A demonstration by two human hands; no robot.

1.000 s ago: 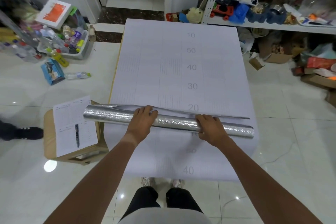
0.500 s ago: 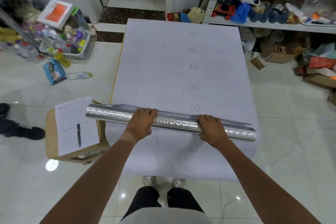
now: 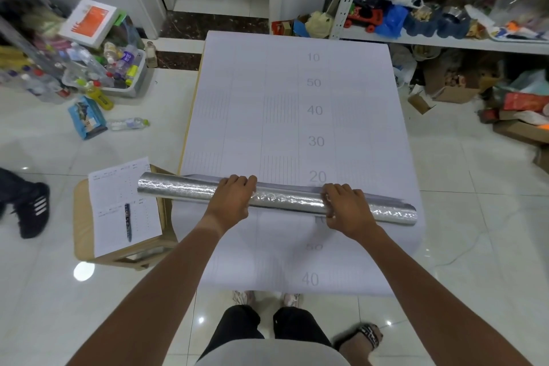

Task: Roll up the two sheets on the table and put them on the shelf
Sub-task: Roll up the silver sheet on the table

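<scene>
since the frame a second back, little has shifted: the silver roll (image 3: pixel 285 198) sits in nearly the same spot and both my hands remain on it, while a sandalled foot (image 3: pixel 361 337) has come in at the bottom right and the dark shoe (image 3: pixel 33 209) at the left has moved. my left hand (image 3: pixel 231 202) lies over the roll with its fingers curled down the far side, gripping it; my right hand (image 3: pixel 346 208) grips it the same way, nearer the right end. the roll is a long, crinkly, embossed foil tube, lying crosswise on the white sheet (image 3: pixel 297 116), with a thin loose edge trailing on its far side. the white sheet is flat, matte, printed with faint lines and grey numbers, and covers the table (image 3: pixel 190 116). beside the table's left edge is a wooden stool (image 3: pixel 83 235) carrying a printed form (image 3: pixel 118 205) and a pen (image 3: pixel 128 221). the floor is glossy white tile. the cluttered shelf (image 3: pixel 445 41) stands at the far right.
</scene>
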